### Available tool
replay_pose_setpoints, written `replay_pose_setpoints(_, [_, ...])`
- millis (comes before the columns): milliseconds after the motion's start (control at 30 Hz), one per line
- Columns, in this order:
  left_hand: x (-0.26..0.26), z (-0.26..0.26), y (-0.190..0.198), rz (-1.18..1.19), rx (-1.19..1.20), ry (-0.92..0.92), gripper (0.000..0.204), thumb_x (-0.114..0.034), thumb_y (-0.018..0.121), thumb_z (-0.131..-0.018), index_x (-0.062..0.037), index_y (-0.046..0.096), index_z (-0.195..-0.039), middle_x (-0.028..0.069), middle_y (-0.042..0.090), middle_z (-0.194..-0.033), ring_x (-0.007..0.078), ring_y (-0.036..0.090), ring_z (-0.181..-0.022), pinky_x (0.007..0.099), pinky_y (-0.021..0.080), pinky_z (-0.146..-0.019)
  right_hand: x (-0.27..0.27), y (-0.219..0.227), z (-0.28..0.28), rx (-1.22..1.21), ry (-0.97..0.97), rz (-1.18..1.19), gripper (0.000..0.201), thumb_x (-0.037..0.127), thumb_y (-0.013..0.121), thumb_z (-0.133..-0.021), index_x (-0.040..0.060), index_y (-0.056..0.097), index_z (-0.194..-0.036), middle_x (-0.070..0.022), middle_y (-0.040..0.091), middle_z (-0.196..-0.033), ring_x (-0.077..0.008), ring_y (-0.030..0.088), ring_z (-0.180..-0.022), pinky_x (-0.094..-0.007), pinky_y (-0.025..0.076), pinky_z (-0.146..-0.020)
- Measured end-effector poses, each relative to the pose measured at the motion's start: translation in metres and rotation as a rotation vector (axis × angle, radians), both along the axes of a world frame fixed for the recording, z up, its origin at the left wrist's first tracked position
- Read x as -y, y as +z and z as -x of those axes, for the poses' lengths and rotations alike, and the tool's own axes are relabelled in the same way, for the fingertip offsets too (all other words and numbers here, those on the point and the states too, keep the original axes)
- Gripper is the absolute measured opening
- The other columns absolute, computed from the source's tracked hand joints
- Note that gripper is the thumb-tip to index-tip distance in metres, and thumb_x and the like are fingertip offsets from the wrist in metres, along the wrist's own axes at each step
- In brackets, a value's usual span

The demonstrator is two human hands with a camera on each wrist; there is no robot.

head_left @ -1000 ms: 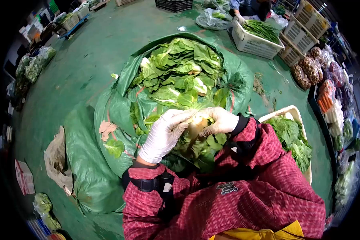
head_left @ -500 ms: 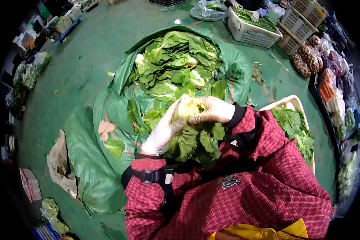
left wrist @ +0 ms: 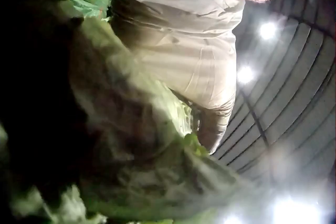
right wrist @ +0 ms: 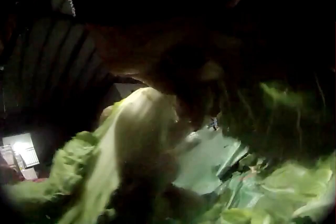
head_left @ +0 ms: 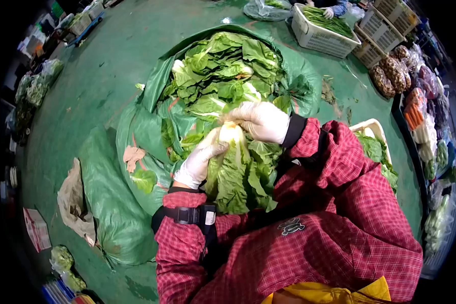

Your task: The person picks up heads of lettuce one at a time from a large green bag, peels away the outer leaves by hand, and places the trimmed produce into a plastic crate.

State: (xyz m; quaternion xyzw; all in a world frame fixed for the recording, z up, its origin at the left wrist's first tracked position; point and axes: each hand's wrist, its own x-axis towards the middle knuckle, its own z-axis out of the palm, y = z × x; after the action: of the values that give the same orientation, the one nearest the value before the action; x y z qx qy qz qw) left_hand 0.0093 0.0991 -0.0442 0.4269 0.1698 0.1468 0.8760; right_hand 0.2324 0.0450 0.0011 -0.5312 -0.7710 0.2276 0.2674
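A head of Chinese cabbage (head_left: 233, 162) is held base up, its pale stem end at the top and its green leaves hanging down before the chest. My left hand (head_left: 200, 159), in a white glove, grips it from the left just below the base, the thumb lying across the front. The gloved right hand (head_left: 263, 121) curls over the base from the right, its fingertips at the stem end. Leaves hide part of the left hand (left wrist: 184, 61) in the left wrist view. Dark in the right wrist view, the right hand overlaps the cabbage's pale stalk (right wrist: 142, 113).
A big green sack (head_left: 301, 86) full of loose greens (head_left: 228, 71) lies open in front. Another green sack (head_left: 114, 202) stands at left. At right is a white crate (head_left: 382, 134) with greens; farther off, a person's gloved hand (head_left: 329, 13) is over a crate (head_left: 321, 40) of long green stalks.
The cabbage has been lowered and turned so its leaves hang downward. My right hand has shifted up over the stem end, while the left has slid slightly down beside it.
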Motion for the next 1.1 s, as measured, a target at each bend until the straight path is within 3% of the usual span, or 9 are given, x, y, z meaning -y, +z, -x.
replay_pose_setpoints(167, [0.004,-0.001,0.005,0.075,0.042,0.037,0.077,-0.019,0.068,-0.079,0.0016,0.036,-0.146,0.0088,0.054,-0.133,0.0196,0.053,-0.120,0.0306,0.040,-0.103,-0.020,-0.021,-0.007,-0.630,0.034,0.322,0.026,-0.001,0.053,-0.089,0.0021,0.073,-0.106,-0.0028,0.068,-0.094,-0.0148,0.063,-0.086,-0.0274,0.051,-0.081])
replay_pose_setpoints(267, [-0.001,0.007,0.018,-0.070,0.012,0.055,0.083,-0.008,0.073,-0.073,0.0001,0.036,-0.146,0.0080,0.053,-0.134,0.0201,0.052,-0.119,0.0284,0.037,-0.105,-0.032,-0.045,-0.031,-0.875,-0.240,0.452,0.034,0.008,0.051,-0.095,-0.0026,0.065,-0.123,-0.0050,0.071,-0.100,-0.0036,0.055,-0.078,-0.0188,0.044,-0.073])
replay_pose_setpoints(300, [-0.002,0.008,0.019,-0.053,0.048,0.074,0.086,-0.007,0.075,-0.071,-0.0005,0.036,-0.146,0.0081,0.052,-0.136,0.0203,0.051,-0.121,0.0291,0.036,-0.105,-0.036,-0.047,-0.032,-0.932,-0.158,0.519,0.050,0.001,0.052,-0.088,0.0014,0.055,-0.138,-0.0086,0.069,-0.113,-0.0103,0.060,-0.093,-0.0221,0.046,-0.086])
replay_pose_setpoints(400, [-0.007,0.009,0.004,-0.068,0.098,0.147,0.090,-0.003,0.077,-0.067,-0.0017,0.036,-0.147,0.0108,0.050,-0.138,0.0219,0.048,-0.127,0.0327,0.035,-0.109,-0.023,-0.043,-0.021,-0.204,-0.118,0.251,0.081,-0.003,0.059,-0.079,0.0124,0.034,-0.154,-0.0125,0.051,-0.143,-0.0216,0.046,-0.132,-0.0325,0.034,-0.113])
replay_pose_setpoints(533, [-0.006,0.010,0.004,-0.117,0.004,0.252,0.083,-0.002,0.075,-0.070,-0.0012,0.039,-0.145,0.0109,0.056,-0.133,0.0219,0.052,-0.123,0.0326,0.037,-0.108,-0.019,-0.009,-0.015,-0.707,-0.059,0.417,0.059,0.011,0.065,-0.089,0.0102,0.047,-0.145,-0.0063,0.060,-0.125,-0.0129,0.054,-0.111,-0.0282,0.043,-0.100])
replay_pose_setpoints(700, [-0.013,0.010,-0.042,-0.120,-0.277,0.312,0.070,-0.007,0.076,-0.077,-0.0001,0.047,-0.139,0.0076,0.059,-0.126,0.0190,0.055,-0.116,0.0318,0.041,-0.104,-0.050,-0.025,-0.002,-0.013,0.093,0.512,0.014,0.020,0.063,-0.089,0.0100,0.066,-0.097,-0.0076,0.062,-0.079,-0.0175,0.061,-0.078,-0.0335,0.050,-0.073])
replay_pose_setpoints(800, [-0.020,0.013,-0.042,-0.004,-0.266,0.484,0.068,-0.008,0.076,-0.079,-0.0004,0.046,-0.140,0.0086,0.059,-0.124,0.0191,0.057,-0.111,0.0313,0.043,-0.101,-0.115,-0.073,-0.039,0.430,-0.064,0.381,0.044,0.026,0.070,-0.082,0.0102,0.064,-0.123,-0.0129,0.071,-0.109,-0.0277,0.066,-0.102,-0.0381,0.051,-0.083])
replay_pose_setpoints(967, [-0.036,0.025,-0.023,0.050,-0.330,0.648,0.061,-0.007,0.073,-0.083,-0.0016,0.048,-0.138,0.0064,0.060,-0.120,0.0166,0.058,-0.106,0.0297,0.047,-0.094,-0.239,-0.116,0.006,-0.004,-0.209,0.177,0.089,0.027,0.076,-0.074,-0.0019,0.033,-0.147,-0.0276,0.058,-0.129,-0.0379,0.060,-0.116,-0.0384,0.047,-0.102])
replay_pose_setpoints(1100, [-0.050,0.028,-0.038,0.140,-0.377,0.717,0.059,-0.009,0.076,-0.080,-0.0029,0.050,-0.133,0.0049,0.060,-0.116,0.0169,0.058,-0.104,0.0296,0.046,-0.095,-0.282,-0.155,0.080,0.516,-0.300,0.369,0.106,0.020,0.076,-0.074,0.0294,0.013,-0.158,-0.0222,0.006,-0.163,-0.0447,0.012,-0.149,-0.0639,0.020,-0.115])
